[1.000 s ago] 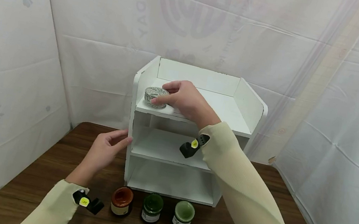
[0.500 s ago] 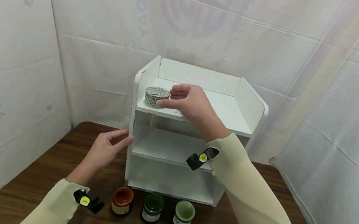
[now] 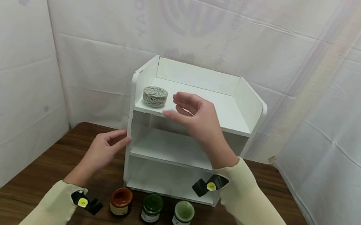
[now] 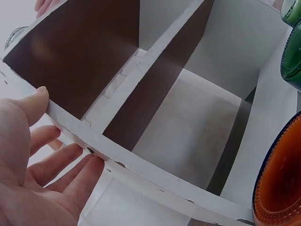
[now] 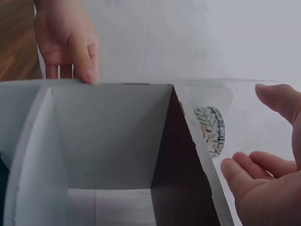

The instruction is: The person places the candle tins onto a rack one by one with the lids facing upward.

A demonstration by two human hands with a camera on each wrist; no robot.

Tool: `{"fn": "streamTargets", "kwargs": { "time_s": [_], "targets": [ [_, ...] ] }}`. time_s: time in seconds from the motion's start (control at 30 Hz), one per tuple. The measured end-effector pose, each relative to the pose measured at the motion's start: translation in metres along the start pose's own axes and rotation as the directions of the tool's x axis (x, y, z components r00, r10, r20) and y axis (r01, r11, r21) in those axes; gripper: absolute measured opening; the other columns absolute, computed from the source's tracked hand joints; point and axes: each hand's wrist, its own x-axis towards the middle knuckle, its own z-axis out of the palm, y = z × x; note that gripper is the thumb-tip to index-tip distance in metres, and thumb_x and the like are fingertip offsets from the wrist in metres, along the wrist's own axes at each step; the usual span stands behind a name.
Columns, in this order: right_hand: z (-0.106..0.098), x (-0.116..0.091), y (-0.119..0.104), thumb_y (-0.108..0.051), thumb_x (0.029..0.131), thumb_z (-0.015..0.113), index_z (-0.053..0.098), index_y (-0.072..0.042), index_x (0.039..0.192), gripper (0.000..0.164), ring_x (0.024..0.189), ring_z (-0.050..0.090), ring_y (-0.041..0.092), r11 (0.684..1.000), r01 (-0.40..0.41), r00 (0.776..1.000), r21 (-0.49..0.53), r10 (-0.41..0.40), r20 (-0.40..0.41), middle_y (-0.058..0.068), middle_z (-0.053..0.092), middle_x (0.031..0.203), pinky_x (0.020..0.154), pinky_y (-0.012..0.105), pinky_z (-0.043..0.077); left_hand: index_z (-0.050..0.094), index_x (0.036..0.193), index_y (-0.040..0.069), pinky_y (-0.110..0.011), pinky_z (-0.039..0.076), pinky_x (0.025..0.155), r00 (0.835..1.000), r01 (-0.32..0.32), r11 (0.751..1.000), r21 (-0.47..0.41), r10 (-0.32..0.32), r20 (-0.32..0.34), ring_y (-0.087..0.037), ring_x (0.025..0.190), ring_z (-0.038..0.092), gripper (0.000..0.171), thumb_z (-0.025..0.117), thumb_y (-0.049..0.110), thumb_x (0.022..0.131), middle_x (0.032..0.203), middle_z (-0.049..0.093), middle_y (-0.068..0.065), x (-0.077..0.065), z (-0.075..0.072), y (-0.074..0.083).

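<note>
A round, low tin (image 3: 155,97) with a leaf pattern sits at the left end of the top level of a white shelf (image 3: 175,147). My right hand (image 3: 200,119) is just right of the tin, apart from it, fingers and thumb spread with nothing between them. The right wrist view shows the gap between that hand and the tin (image 5: 211,131). My left hand (image 3: 105,151) holds the shelf's left side panel, its thumb on the front edge and its fingers at the outer face, as the left wrist view shows.
In front of the shelf, on the dark wooden table (image 3: 50,174), stand an orange-brown jar (image 3: 121,201), a dark green jar (image 3: 152,208) and a light green jar (image 3: 183,214) in a row. White sheeting (image 3: 102,68) hangs behind and at both sides.
My right hand has let go of the tin and drawn back to the right and toward me. The tin stays on the top level. My left hand keeps its place on the shelf.
</note>
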Motion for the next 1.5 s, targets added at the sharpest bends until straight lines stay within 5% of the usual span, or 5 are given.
{"fn": "streamTargets", "kwargs": {
  "time_s": [0.23,0.47,0.73,1.13,1.5],
  "targets": [
    [-0.001,-0.027,0.010,-0.014,0.084,0.086,0.064,-0.008,0.135,0.055,0.129,0.064,0.020,0.997,0.030,0.999,0.071,-0.031,0.013,0.012,0.065,0.141,0.101,0.027,0.053,0.055,0.149,0.013,-0.028,0.052,0.101,1.000,0.005,1.000,-0.011,-0.005,0.006,-0.028,0.133,0.057,0.062,0.063,0.050,0.100,0.148,0.059,-0.011,-0.001,-0.001,0.000],
    [-0.004,-0.054,0.029,-0.007,0.086,0.083,0.063,-0.005,0.137,0.055,0.129,0.064,0.020,0.994,0.056,0.998,0.093,-0.058,0.021,0.012,0.065,0.140,0.101,0.030,0.053,0.055,0.149,0.013,-0.036,0.053,0.103,1.000,0.003,1.000,-0.001,-0.003,0.006,-0.029,0.132,0.058,0.063,0.062,0.052,0.099,0.147,0.060,-0.011,-0.001,-0.001,0.000],
    [-0.009,-0.080,0.050,-0.009,0.086,0.083,0.063,-0.006,0.136,0.053,0.135,0.059,0.027,0.992,0.059,0.998,0.111,-0.060,0.007,0.011,0.064,0.141,0.106,0.031,0.050,0.056,0.148,0.013,-0.016,0.050,0.095,1.000,0.001,1.000,-0.006,-0.001,-0.003,-0.027,0.132,0.058,0.061,0.063,0.051,0.100,0.147,0.060,-0.010,-0.001,-0.002,0.000],
    [-0.004,-0.106,0.081,-0.001,0.084,0.082,0.064,0.000,0.132,0.051,0.127,0.065,0.023,0.983,0.137,0.989,0.121,-0.130,-0.067,0.021,0.064,0.137,0.104,0.030,0.052,0.056,0.148,0.012,-0.009,0.047,0.089,1.000,-0.018,1.000,-0.024,0.018,-0.006,-0.028,0.130,0.058,0.060,0.064,0.048,0.100,0.145,0.061,-0.012,-0.001,-0.002,-0.001],
    [-0.001,-0.129,0.108,0.006,0.085,0.079,0.064,0.006,0.128,0.046,0.122,0.067,0.021,0.976,0.177,0.978,0.129,-0.160,-0.134,0.017,0.069,0.130,0.104,0.032,0.052,0.056,0.147,0.012,-0.009,0.047,0.089,1.000,-0.013,1.000,-0.011,0.013,-0.009,-0.028,0.130,0.059,0.060,0.063,0.049,0.100,0.145,0.062,-0.012,-0.002,0.000,0.000]
  ]
}}
